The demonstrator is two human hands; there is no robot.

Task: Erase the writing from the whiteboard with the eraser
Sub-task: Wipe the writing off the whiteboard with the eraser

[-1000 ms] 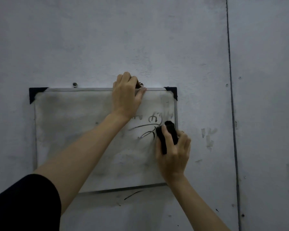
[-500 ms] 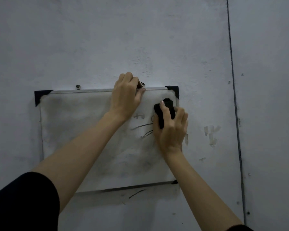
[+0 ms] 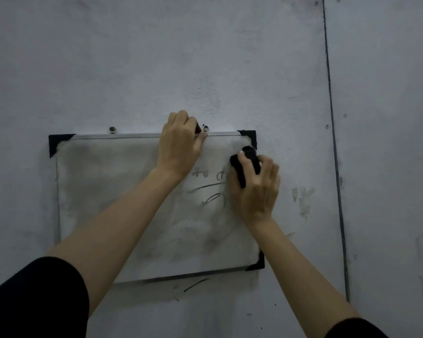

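Note:
A small whiteboard with a metal frame and black corner caps hangs on a grey wall, its surface smeared grey. Dark writing remains right of the middle: short marks and curved strokes. My right hand is shut on a black eraser and presses it flat against the board near the upper right corner, just right of the writing. My left hand grips the top frame edge, fingers curled over it, thumb on the board face.
Two screw heads stick out of the wall just above the board's top edge. A vertical seam runs down the wall to the right. Tape remnants and a dark stroke mark the wall beside and below the board.
My right hand slid the eraser up from mid-height at the right edge to the upper right corner, wiping off part of the writing. My left hand stayed on the top edge.

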